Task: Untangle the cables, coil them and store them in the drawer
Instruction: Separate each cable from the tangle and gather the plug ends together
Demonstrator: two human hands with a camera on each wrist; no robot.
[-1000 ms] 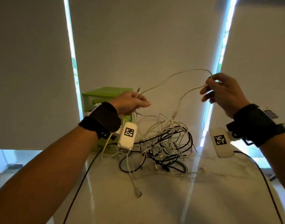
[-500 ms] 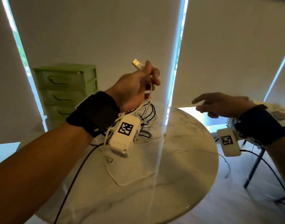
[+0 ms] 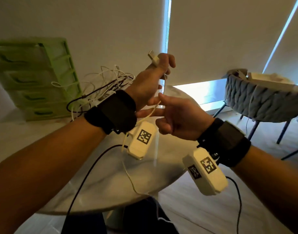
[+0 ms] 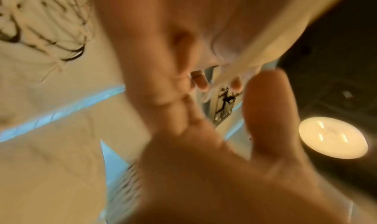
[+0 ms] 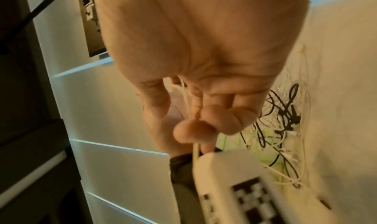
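Item 1, white cable: thin, with a white USB plug at its upper end. Held above the near part of the worktop, it runs from the plug down past the left palm and hangs to the worktop edge.

Item 2, left hand: raised over the worktop, fingers curled round the white cable just below the plug, which sticks out above the knuckles. The left wrist view is blurred; it shows fingers and the pale cable crossing them.

Item 3, right hand: just below and touching the left hand. Its thumb and forefinger pinch the white cable, and the other fingers are curled under. The right wrist view shows the cable passing between the fingertips.

Item 4, cable tangle: mixed white and black leads in a loose heap on the worktop, beyond the left wrist, just beside the drawer unit. It also shows in the right wrist view.

Item 5, drawer unit: green plastic, several drawers stacked, all appearing closed, standing at the far left of the worktop.

Item 6, wrist cameras: white housings with black square markers, one below each black wrist strap, left and right.

Item 7, grey chair: stands on the floor to the right of the worktop.
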